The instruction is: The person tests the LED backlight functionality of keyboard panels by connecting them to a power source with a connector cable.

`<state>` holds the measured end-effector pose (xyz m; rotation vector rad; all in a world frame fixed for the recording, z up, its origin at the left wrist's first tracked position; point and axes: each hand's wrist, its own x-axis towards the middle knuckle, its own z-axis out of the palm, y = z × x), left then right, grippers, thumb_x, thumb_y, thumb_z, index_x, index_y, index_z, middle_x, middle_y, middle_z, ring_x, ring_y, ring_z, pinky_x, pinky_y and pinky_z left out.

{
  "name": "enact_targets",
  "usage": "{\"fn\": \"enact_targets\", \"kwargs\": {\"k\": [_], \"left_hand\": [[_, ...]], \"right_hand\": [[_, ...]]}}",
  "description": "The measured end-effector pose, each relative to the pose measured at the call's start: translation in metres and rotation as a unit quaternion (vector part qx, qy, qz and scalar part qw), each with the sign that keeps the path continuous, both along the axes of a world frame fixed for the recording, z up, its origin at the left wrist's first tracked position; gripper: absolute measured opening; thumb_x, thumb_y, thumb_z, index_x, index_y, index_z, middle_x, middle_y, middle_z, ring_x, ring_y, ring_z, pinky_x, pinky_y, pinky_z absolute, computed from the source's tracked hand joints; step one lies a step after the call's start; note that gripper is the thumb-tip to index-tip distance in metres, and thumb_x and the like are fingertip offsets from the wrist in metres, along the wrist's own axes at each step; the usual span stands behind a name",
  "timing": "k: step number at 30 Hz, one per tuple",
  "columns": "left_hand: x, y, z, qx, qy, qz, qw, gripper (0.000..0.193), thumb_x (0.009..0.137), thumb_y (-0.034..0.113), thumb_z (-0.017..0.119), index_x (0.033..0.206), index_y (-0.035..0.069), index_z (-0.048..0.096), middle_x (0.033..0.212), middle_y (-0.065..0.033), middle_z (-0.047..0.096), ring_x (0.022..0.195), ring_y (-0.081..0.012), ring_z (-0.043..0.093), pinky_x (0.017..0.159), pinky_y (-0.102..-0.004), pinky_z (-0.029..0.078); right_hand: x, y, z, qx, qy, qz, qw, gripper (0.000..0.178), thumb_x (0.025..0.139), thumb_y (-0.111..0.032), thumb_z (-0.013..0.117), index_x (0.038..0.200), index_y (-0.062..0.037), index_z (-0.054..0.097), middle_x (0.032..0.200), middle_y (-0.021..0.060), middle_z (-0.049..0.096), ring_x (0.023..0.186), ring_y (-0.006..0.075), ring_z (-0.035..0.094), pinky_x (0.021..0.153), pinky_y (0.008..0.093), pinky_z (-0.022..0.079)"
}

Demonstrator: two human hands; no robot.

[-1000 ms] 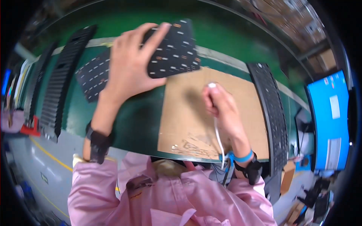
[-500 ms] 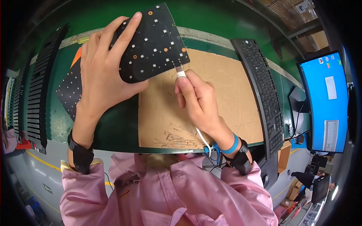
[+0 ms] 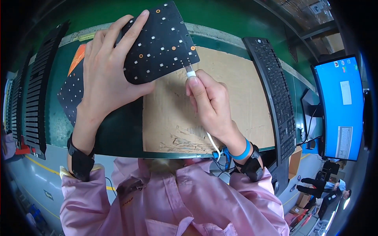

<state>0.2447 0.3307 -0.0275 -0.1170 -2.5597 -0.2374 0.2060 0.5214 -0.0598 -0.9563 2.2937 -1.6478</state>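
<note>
In the head view, your right hand [image 3: 212, 104] has come from well apart over the cardboard sheet [image 3: 244, 102] a second ago to the near right corner of the black circuit board [image 3: 165, 39], and has barely shifted in the last half second. It pinches the white plug [image 3: 190, 73] between thumb and fingers, metal tip at the board's near edge. That suggests you are past the approach and into lining up or seating the plug. Your left hand [image 3: 100, 70] grips the board by its left side, fingers spread across it, holding it raised over the far side of the counter [image 3: 118, 129].

You can't tell whether the tip is inserted. Your left hand hides the board's left part and covers much of a second dark board [image 3: 71, 96]; your right hand hides part of the white cable [image 3: 212, 141].
</note>
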Motion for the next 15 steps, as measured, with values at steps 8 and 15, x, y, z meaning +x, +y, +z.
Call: {"fn": "enact_targets", "kwargs": {"k": [8,15], "left_hand": [[0.0000,-0.0005,-0.0023,0.000,-0.001,-0.008,1.000,0.083,0.046,0.013,0.068,0.124,0.013,0.040,0.114,-0.0107,0.045,0.100,-0.0280,0.045,0.086,-0.0370,0.035],[-0.0015,0.0020,-0.0061,0.022,-0.016,-0.035,0.999,0.086,0.046,0.010,0.067,0.126,0.012,0.036,0.116,-0.0139,0.041,0.103,-0.0297,0.043,0.089,-0.0371,0.033]], "right_hand": [[-0.0007,0.0002,-0.0008,0.006,0.015,-0.006,1.000,0.028,0.089,-0.017,0.037,0.067,-0.0032,0.045,0.046,-0.0024,0.037,0.042,0.0034,0.034,0.040,0.0205,0.027],[0.0012,0.0001,0.0001,-0.017,-0.065,0.014,0.998,0.027,0.089,-0.017,0.038,0.066,-0.0029,0.045,0.050,-0.0018,0.040,0.045,0.0040,0.036,0.041,0.0208,0.027]]}}
